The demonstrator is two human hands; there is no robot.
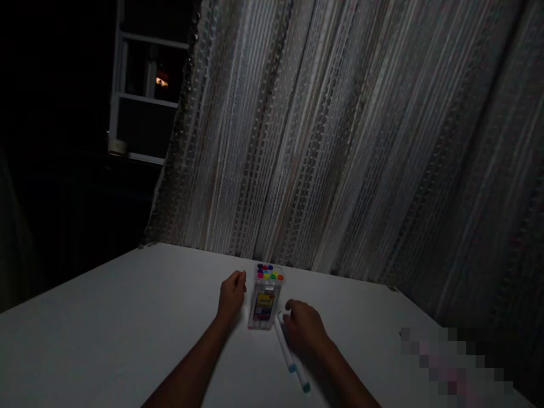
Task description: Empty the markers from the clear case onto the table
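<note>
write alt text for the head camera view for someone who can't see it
Two bare hands rest on a white table either side of a clear marker box with coloured caps: the left hand beside its left edge, the right hand next to two loose white markers. A striped curtain hangs behind in the dim room.

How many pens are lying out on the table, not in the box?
2. Both markers lie side by side on the table, beside the right hand, right of the marker box. Others may hide under that hand.
</note>
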